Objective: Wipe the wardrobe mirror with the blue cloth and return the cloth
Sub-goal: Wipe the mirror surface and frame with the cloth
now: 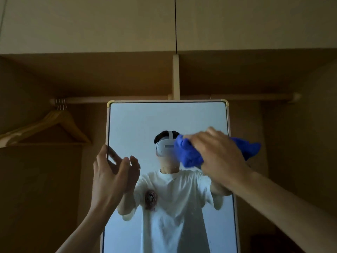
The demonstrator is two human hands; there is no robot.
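Note:
The tall wardrobe mirror (145, 121) stands in the middle of the head view, framed in pale trim with gold corners. My right hand (217, 154) grips the bunched blue cloth (189, 152) and holds it against the glass at the mirror's right side, about mid-height. A tail of the cloth sticks out past the mirror's right edge. My left hand (111, 170) is raised at the mirror's left edge, its thumb on the frame and its fingers loosely curved in front of the glass, holding nothing. The glass reflects a person in a white T-shirt.
The open wardrobe surrounds the mirror. A hanging rail (113, 100) runs just above the mirror's top. Several wooden hangers (52, 125) hang at the left. A vertical divider (176, 75) stands above the mirror. Closed upper cupboard doors (91, 24) fill the top.

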